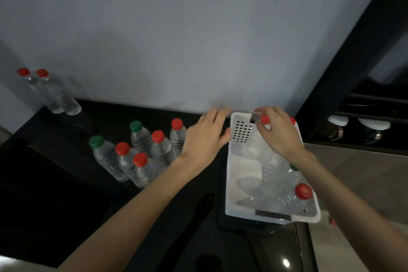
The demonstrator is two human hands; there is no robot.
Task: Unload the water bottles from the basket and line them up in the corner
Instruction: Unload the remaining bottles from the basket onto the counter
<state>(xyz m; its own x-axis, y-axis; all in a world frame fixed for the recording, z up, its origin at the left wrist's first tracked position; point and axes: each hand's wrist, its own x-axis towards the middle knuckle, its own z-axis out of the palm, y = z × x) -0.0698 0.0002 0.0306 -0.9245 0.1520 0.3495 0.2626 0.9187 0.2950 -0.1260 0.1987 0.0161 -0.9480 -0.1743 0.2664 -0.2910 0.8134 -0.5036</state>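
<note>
Right hand [278,133] was pinching a red-capped bottle [265,119] by its cap at the top end of the basket [229,183], right of centre. Left hand [207,137] sat loose-fingered just beside the basket wall. I'd brace the basket there and lift straight up.

Your basket [230,174] is white, its wall dotted with a grid of dark holes. The bottles [141,139] are clear and ribbed. Most wear red caps [140,159], while two on the black tabletop [55,183] have green caps [96,141]. The wall [176,40] behind is pale grey-blue.
</note>
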